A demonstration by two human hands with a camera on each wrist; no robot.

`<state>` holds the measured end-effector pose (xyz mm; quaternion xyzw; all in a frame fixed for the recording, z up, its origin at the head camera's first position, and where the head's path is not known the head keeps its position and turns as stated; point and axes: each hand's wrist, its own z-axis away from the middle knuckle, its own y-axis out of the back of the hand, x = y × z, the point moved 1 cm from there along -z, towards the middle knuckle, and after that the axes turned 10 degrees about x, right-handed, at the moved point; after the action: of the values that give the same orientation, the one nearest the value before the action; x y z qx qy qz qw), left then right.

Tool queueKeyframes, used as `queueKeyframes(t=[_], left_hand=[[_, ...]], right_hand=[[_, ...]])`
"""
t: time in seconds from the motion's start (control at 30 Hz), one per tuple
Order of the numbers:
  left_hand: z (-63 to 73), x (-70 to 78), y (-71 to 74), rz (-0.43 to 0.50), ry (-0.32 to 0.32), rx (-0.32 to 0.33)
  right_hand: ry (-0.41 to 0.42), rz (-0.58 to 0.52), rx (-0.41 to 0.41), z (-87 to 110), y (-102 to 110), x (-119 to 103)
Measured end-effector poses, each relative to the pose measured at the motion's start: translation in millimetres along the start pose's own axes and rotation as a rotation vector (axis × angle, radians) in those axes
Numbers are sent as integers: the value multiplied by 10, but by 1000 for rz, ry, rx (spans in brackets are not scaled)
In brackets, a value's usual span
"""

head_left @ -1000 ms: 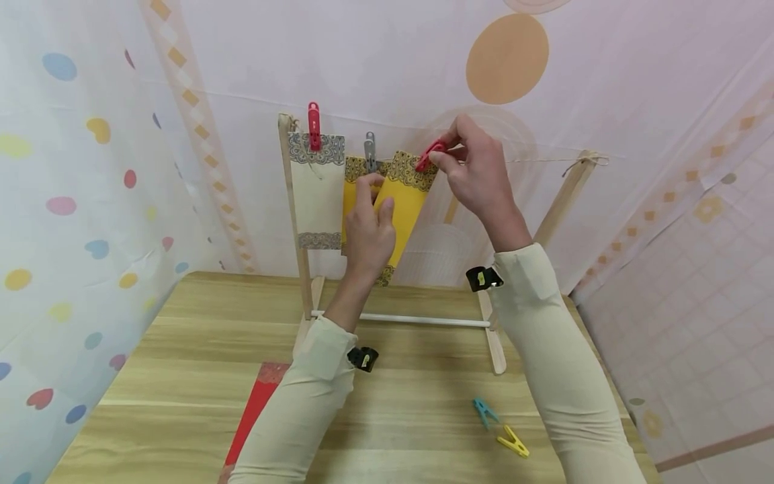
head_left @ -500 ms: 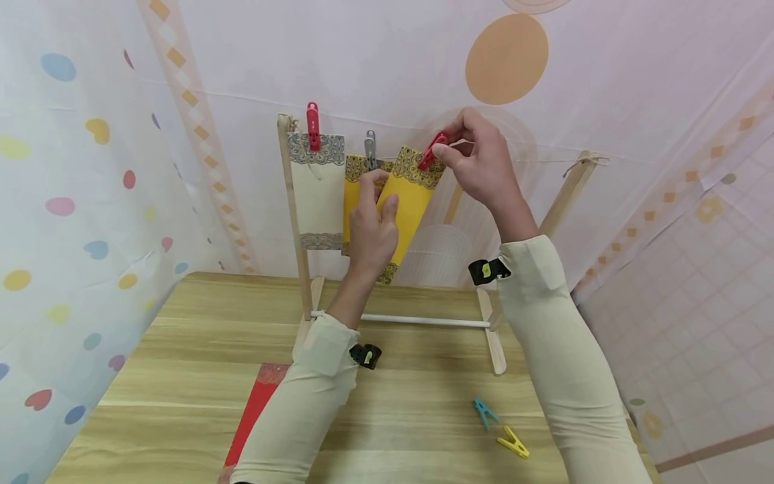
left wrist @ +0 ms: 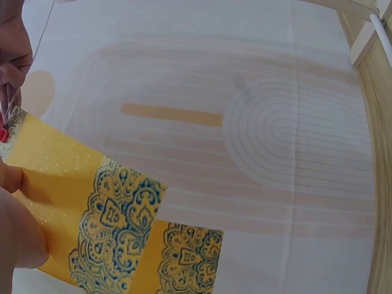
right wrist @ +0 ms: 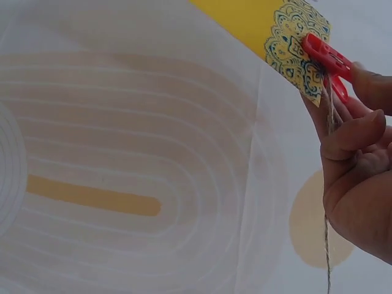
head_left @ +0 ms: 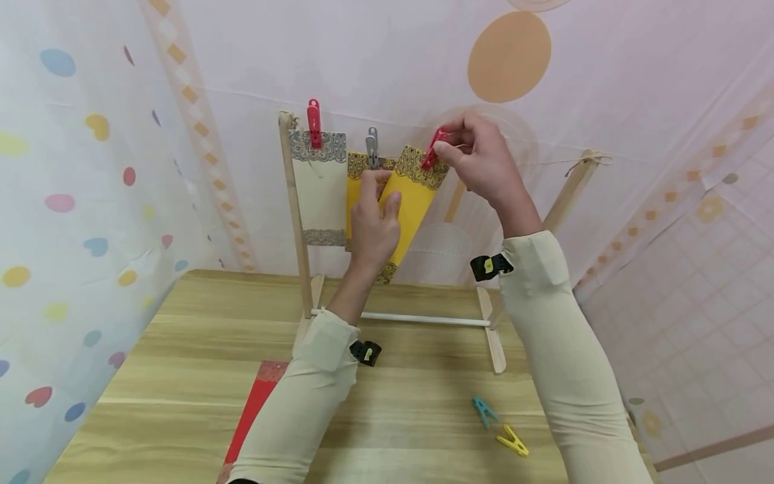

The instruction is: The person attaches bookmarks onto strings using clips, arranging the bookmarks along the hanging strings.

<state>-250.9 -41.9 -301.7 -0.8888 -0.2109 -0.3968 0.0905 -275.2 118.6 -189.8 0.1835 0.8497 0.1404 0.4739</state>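
In the head view my left hand (head_left: 376,225) pinches a yellow card (head_left: 411,208) with a patterned border between thumb and fingers. The card hangs tilted, its top leaning right. My right hand (head_left: 486,165) pinches a red clothespin (head_left: 432,151) over the card's upper right corner. From the right wrist view, the clothespin (right wrist: 331,58) sits at the patterned edge of the card (right wrist: 245,24), with the string (right wrist: 327,245) running past the fingers. Left of it, a second yellow card (head_left: 355,185) hangs from a grey clothespin (head_left: 371,146), partly hidden by my left hand.
A cream card (head_left: 320,191) hangs under another red clothespin (head_left: 314,124) beside the wooden post (head_left: 296,222). On the table (head_left: 399,430) lie a blue clothespin (head_left: 484,411), a yellow clothespin (head_left: 512,441) and a red card (head_left: 250,410), partly under the left sleeve. A white rod (head_left: 423,318) joins the stand's feet.
The held yellow card has shifted slightly right and up, along with the red clothespin and my right hand. My left hand has followed a little to the right, still holding the card.
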Motion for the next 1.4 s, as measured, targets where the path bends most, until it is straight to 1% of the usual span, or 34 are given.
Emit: queueKeyframes(t=[0.1,0.17,0.3,0.37,0.43,0.6,0.7,0.77,0.87,1.0,1.2,1.4], left_hand=[[12,2,15,-1,-5,-9],[19,-6,25,0,-2,-18],[17,-38,45,4,-4,-29],[12,-58,49,4,-10,-34],[10,-68,48,12,-16,-49],[22,-100,42,11,-29,-92],[43,-133,72,1,-27,-95],[59,-155,106,-3,-24,-91],[85,-177,166,-11,-18,-89],[117,-200,255,-43,-35,-92],[188,-228,404,-104,-86,-117],[326,-273,562,-214,-187,-139]], right_hand=[[-23,44,-5,19,-16,1],[-22,64,0,30,-32,11],[7,76,24,57,-59,22],[25,67,58,81,-53,27],[32,25,104,126,-27,27],[75,-131,229,305,73,67],[114,-155,262,444,110,126],[135,-144,264,541,113,178],[138,-124,252,681,94,272],[135,-76,236,842,47,415],[144,7,211,1089,-40,649],[183,95,194,1344,-119,886]])
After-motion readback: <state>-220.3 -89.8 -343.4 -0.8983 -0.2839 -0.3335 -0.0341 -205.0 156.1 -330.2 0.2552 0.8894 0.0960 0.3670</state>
